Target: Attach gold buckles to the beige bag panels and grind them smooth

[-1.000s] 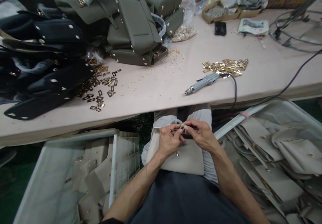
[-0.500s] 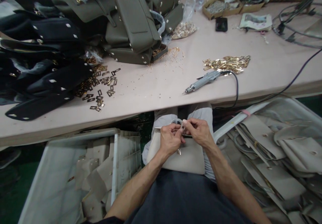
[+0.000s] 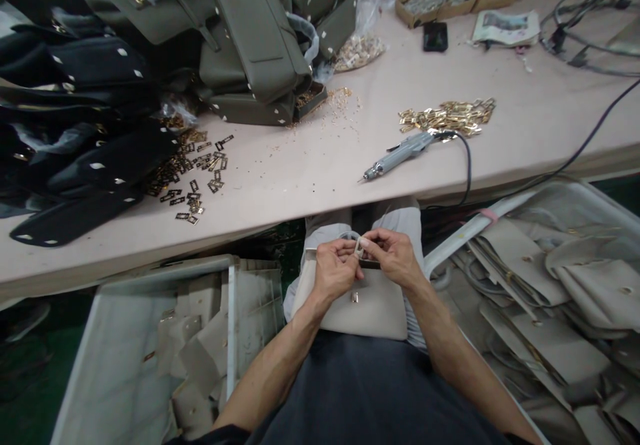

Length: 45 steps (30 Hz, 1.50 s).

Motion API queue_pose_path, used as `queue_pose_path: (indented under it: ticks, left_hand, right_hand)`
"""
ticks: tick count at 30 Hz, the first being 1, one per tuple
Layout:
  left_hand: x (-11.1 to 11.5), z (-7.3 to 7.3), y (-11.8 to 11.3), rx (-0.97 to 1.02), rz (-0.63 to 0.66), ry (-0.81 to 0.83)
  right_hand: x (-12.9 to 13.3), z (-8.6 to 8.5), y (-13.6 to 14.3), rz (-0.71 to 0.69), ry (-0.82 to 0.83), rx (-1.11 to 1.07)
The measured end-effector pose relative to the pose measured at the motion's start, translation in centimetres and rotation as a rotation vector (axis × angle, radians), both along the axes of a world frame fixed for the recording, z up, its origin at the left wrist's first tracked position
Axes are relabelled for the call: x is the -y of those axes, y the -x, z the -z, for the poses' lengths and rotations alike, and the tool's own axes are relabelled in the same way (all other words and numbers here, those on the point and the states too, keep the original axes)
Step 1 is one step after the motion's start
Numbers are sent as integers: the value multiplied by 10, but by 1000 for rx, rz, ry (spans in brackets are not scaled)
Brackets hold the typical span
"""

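Observation:
A beige handbag (image 3: 367,315) lies across my lap, with a small metal turn lock (image 3: 355,297) on its front. Over its top edge, my left hand (image 3: 336,268) and my right hand (image 3: 393,255) meet fingertip to fingertip. Both pinch a small rectangular frame piece (image 3: 359,246) with a slot in it; whether it is fixed to a strap I cannot tell. Just behind the fingers curves the bag's wrapped handle (image 3: 349,234). My fingers cover part of the bag's opening.
On the table (image 3: 280,198) lie an electric screwdriver (image 3: 400,157), gold rectangular fittings (image 3: 450,117), darker fittings (image 3: 193,195), and dark green bags (image 3: 255,45) beside black bags (image 3: 95,158). Crates with beige bag parts stand at left (image 3: 231,325) and right (image 3: 463,235).
The frame piece has turned so that its slotted face shows more plainly between my fingertips. Both hands have shifted only slightly, and the whole view has tilted a little.

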<state>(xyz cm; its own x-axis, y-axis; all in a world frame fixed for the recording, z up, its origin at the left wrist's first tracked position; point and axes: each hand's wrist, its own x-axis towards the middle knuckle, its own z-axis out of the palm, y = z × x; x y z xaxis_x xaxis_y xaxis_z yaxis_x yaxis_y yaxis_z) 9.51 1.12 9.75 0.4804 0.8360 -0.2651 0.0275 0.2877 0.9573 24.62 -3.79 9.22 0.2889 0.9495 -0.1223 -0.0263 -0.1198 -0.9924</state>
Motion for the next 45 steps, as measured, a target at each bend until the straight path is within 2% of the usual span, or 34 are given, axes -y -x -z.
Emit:
queue_pose_path:
  ticks: [7, 13, 19, 24, 27, 30, 32, 34, 38, 41, 45]
  left_hand:
    - [-2, 7, -2, 21, -27, 30]
    - [-3, 2, -5, -3, -70, 14]
    - [-1, 3, -3, 0, 36, -13]
    - [-1, 7, -7, -27, 8, -3]
    - [6, -1, -8, -9, -25, 36]
    - [20, -13, -6, -5, -93, 16]
    - [28, -16, -5, -11, -146, 18]
    - [30, -10, -6, -20, -190, 51]
    - [21, 4, -11, -21, -247, 63]
    - [15, 5, -11, -9, -270, 39]
    - [16, 6, -4, 32, -273, 111]
  right_hand:
    - [-1, 5, -1, 23, 0, -21]
    - [-3, 11, 0, 20, -5, -33]
    - [-2, 19, -5, 56, -10, -42]
    - [-4, 15, -3, 36, -28, 41]
    - [-3, 9, 0, 46, -12, 110]
    - [-2, 6, 3, -23, 34, -45]
    - [-2, 7, 5, -80, 60, -132]
    - [-4, 10, 7, -101, 80, -74]
    - [-12, 14, 9, -68, 61, 190]
    - [-15, 12, 9, -90, 30, 231]
    - [-21, 18, 11, -133, 80, 263]
